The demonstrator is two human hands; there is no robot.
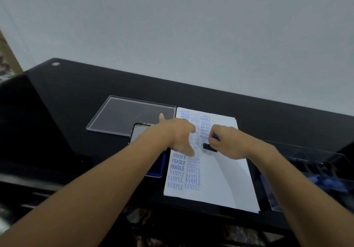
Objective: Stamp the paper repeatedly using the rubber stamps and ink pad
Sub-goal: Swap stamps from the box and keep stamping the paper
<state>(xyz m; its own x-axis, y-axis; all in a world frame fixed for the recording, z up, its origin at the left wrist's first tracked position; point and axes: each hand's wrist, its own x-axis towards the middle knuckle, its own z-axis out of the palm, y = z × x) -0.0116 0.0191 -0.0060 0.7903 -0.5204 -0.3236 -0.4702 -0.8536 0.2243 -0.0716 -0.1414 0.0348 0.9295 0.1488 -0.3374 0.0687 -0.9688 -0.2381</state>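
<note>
We see a black table (76, 97) against a pale wall (172, 26); on it lies the paper (220, 179), its left and middle columns crowded with blue prints such as FRAGILE and SAMPLE; a clear lid (122, 116) sits at its far left, a clear box (316, 170) of blue stamps to its right; the ink pad (161, 167) peeks out beside the sheet's left edge, under the left forearm; the left hand (178, 133) spreads relaxed fingers over the sheet; the right hand (228, 141) pinches a stamp (209, 147), base low at mid-sheet; whether it touches, we cannot tell.
</note>
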